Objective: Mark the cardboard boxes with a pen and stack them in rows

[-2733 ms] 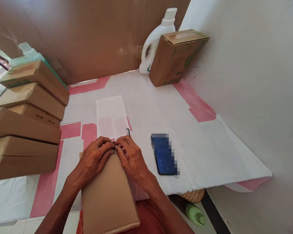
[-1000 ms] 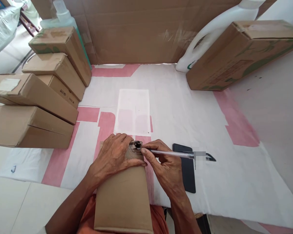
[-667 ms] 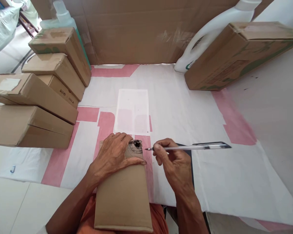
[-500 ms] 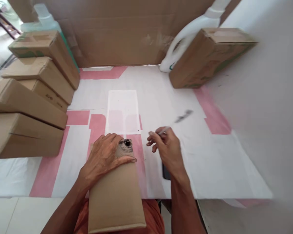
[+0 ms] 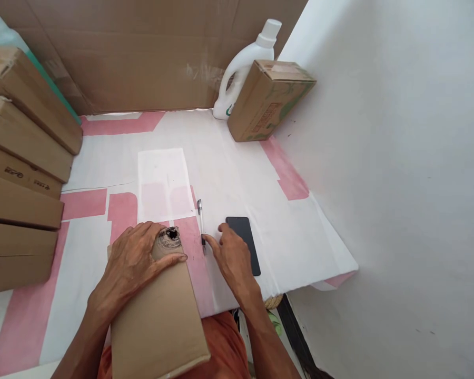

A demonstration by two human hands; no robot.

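Head view: presses the left hand (image 5: pixel 136 258), fingers spread flat and gripping nothing, on the far end of the long brown cardboard box (image 5: pixel 158 321) overhanging the near edge of the white-and-pink papered table (image 5: pixel 260 173), thumb just beside a dark torn hole (image 5: pixel 170 233). Rests the right hand (image 5: pixel 231 259) loosely open on the table, holding nothing, index fingertip at the near end of the slim clear pen (image 5: pixel 199 213), just left of the flat black phone (image 5: pixel 243 237). Has stacked brown cartons (image 5: pixel 19 173) along the left edge and a white plastic jug (image 5: pixel 243 68) at the far right corner.
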